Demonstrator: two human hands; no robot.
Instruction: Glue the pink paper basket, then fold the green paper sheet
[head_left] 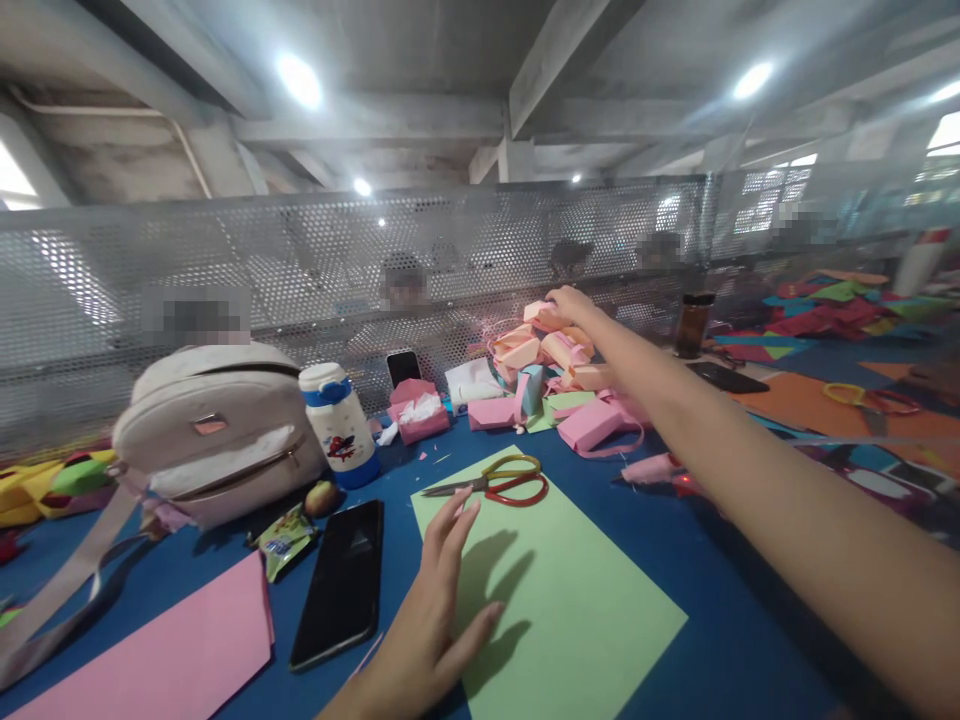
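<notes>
My left hand [442,600] is open above a sheet of light green paper [577,610], fingers apart and casting shadows on it. Its fingertips are close to the blades of a pair of scissors [517,482] with one yellowish and one red handle loop, lying on the sheet's far corner. My right arm stretches far forward. At its end my right hand [571,303] closes on a peach folded paper piece [544,316] at the top of a heap of peach folded paper [517,348]. Below the heap are pink paper baskets [596,425] with strip handles.
Left of the green sheet lie a black phone [341,580], a snack packet [286,540] and pink paper [165,650]. Behind stand a white bottle [341,425] and a pale backpack [217,435]. A perforated metal screen [465,230] borders the blue table. A glue gun [660,470] lies right.
</notes>
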